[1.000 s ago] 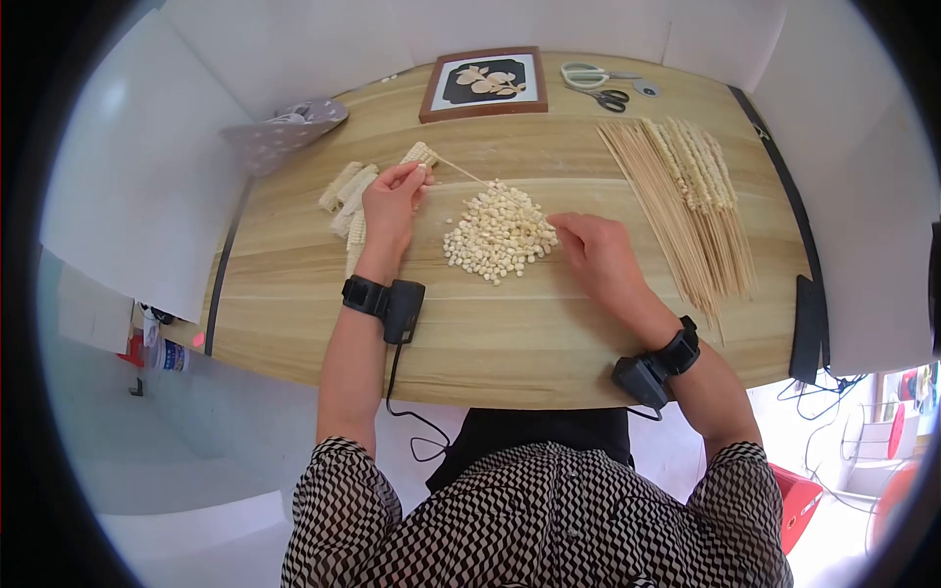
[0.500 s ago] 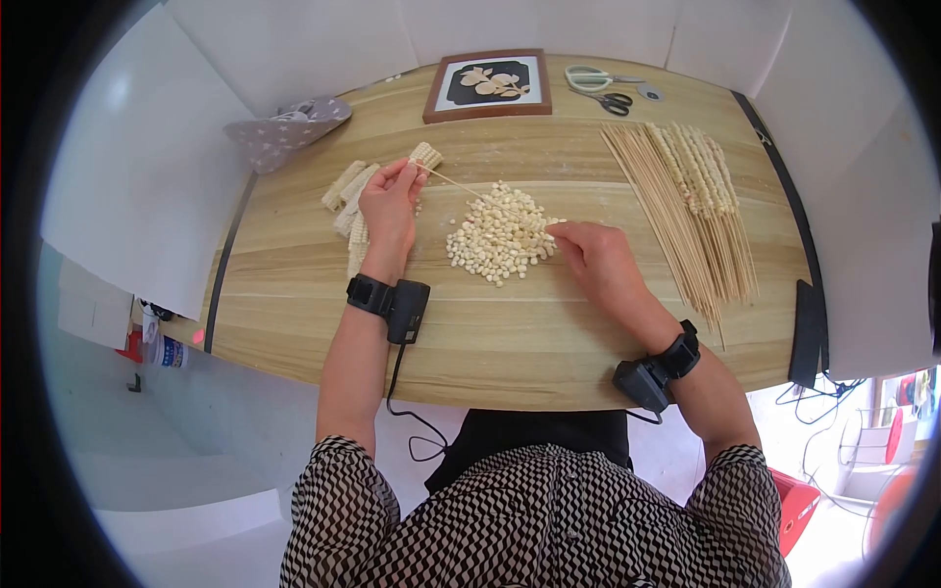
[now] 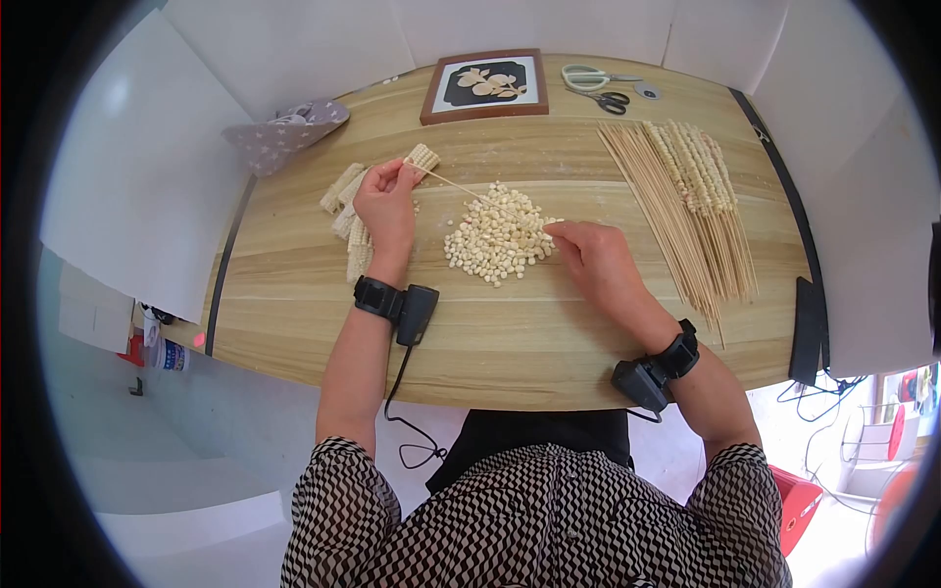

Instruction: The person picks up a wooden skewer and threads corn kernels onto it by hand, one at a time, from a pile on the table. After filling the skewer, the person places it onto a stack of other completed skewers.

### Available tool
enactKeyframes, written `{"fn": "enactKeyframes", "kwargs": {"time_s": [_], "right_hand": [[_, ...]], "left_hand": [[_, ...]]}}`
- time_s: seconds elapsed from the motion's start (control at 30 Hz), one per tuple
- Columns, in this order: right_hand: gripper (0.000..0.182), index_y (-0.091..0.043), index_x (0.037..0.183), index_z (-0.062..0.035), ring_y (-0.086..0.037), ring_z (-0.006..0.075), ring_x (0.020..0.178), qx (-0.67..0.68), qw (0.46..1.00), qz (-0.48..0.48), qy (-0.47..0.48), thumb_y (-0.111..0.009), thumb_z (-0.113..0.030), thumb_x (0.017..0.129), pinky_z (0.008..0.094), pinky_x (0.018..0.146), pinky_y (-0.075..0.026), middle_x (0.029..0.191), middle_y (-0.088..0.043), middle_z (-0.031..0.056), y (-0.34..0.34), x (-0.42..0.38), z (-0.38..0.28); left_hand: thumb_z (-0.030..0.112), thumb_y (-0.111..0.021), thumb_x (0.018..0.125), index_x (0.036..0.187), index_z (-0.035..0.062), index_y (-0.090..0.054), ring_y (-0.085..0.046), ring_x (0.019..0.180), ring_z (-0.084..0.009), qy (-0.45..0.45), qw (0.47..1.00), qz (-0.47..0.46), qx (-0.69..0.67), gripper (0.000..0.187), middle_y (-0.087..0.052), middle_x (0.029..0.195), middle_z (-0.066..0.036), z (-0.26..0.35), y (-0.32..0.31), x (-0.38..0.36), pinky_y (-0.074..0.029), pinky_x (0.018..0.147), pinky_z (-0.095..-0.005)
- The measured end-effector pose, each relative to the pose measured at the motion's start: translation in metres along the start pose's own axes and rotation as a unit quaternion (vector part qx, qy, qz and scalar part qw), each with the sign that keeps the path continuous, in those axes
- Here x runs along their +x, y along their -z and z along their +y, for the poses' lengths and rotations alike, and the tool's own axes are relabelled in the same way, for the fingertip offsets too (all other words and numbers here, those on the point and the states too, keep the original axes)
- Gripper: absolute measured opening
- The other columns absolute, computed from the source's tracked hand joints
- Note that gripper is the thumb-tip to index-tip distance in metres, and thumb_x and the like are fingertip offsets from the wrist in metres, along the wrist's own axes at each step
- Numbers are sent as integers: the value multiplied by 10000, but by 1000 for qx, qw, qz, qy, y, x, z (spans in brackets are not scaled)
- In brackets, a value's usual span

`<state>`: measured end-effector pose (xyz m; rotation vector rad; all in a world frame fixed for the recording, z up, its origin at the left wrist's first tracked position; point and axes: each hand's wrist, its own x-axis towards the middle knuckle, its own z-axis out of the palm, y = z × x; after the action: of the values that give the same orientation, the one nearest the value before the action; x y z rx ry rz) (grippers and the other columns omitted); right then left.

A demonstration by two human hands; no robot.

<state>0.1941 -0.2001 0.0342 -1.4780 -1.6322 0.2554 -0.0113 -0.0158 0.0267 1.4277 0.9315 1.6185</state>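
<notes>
A thin bamboo skewer slants down from left to right over a pile of pale corn kernels. At its upper left end, the fingers of my left hand are pinched closed on it. The thumb and finger of my right hand are closed at its lower right end, by the pile's right edge; whether a kernel is between them is hidden. Several pale corn cobs lie beside and partly behind my left hand, one cob just past its fingertips.
On the right lie bare skewers alongside skewers threaded with kernels. A framed flower picture, scissors and a starry grey cloth item sit toward the back. Black wrist devices trail cables.
My left wrist has turned slightly, its fingertips shifting a little to the left with the skewer's end. My right hand has hardly moved.
</notes>
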Motion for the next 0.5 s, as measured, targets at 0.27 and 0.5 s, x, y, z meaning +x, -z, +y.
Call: {"fn": "enactKeyframes", "kwargs": {"time_s": [0.27,0.5], "right_hand": [[152,-649,963,3,-620,373,756,-5,1000,4,6,-585,-36,830,430,683,-498,815,-642,207,-1,0,1],[145,-646,960,2,-619,372,753,1,1000,4,3,-583,-32,834,429,679,-497,810,-642,206,0,0,-1]], "left_hand": [[-14,-619,860,965,-68,-589,-654,783,-142,29,999,3,-28,122,-667,901,-120,-2,0,0,-536,733,-226],[-25,-596,871,994,-57,-575,-649,877,-193,118,978,16,-173,129,-641,1007,-170,-5,1,2,-556,789,-264]]}}
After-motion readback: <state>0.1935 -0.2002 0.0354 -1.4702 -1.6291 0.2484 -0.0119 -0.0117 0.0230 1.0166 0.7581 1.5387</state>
